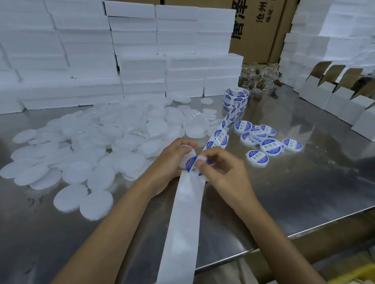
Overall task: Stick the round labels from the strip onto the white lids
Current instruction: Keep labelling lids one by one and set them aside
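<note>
A white lid [186,156] is gripped in the left hand [172,160] above the steel tabletop [290,182] — a round label [192,163] is pinched against it by the right hand [222,172], beside the strip [221,134].

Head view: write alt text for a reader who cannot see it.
Two hands meet over a steel table: the left hand holds a white lid while the right hand presses a blue round label from the strip onto it. Unlabelled lids pile left; labelled lids lie right.

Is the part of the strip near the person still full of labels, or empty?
Empty: the strip is bare white below the hands; labels show only beyond them.
</note>
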`<move>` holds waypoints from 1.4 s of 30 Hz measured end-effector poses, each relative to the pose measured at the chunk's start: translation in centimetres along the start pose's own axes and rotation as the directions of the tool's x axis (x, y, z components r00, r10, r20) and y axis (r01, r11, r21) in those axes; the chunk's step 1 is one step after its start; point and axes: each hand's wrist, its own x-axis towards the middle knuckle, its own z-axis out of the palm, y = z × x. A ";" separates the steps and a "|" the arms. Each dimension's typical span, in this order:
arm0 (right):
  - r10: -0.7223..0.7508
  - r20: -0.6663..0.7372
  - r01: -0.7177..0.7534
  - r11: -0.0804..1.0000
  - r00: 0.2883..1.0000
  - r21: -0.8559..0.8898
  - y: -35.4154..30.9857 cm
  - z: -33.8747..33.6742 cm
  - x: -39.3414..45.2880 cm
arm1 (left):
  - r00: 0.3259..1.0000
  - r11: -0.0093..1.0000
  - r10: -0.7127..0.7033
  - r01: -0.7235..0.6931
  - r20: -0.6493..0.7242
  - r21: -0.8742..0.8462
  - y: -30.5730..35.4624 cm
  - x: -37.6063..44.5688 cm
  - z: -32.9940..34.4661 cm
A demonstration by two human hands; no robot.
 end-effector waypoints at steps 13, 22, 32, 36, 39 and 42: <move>0.156 -0.084 -0.140 0.976 0.984 0.168 0.6 1.9 3.0 | 0.986 0.824 -0.058 0.134 0.154 -0.551 0.5 -0.3 -0.6; 0.108 -0.051 -0.105 0.992 0.993 0.063 1.3 2.3 2.4 | 0.986 0.797 -0.049 0.133 0.157 -0.589 0.9 -0.6 0.3; 0.058 -0.040 -0.058 0.998 0.998 0.009 2.3 2.4 2.7 | 0.982 0.820 -0.035 0.134 0.185 -0.556 1.0 -0.8 0.7; 0.059 -0.040 -0.062 0.996 0.997 -0.061 2.8 2.3 2.7 | 0.985 0.842 -0.034 0.121 0.172 -0.526 1.0 -0.9 1.0; 0.102 -0.070 -0.111 0.983 0.992 -0.145 3.0 2.3 2.7 | 0.989 0.830 -0.038 0.112 0.146 -0.546 0.9 -0.9 1.1; 0.141 -0.131 -0.165 0.968 0.981 -0.190 3.0 1.9 2.8 | 0.991 0.777 -0.033 0.107 0.131 -0.620 0.9 -0.8 1.0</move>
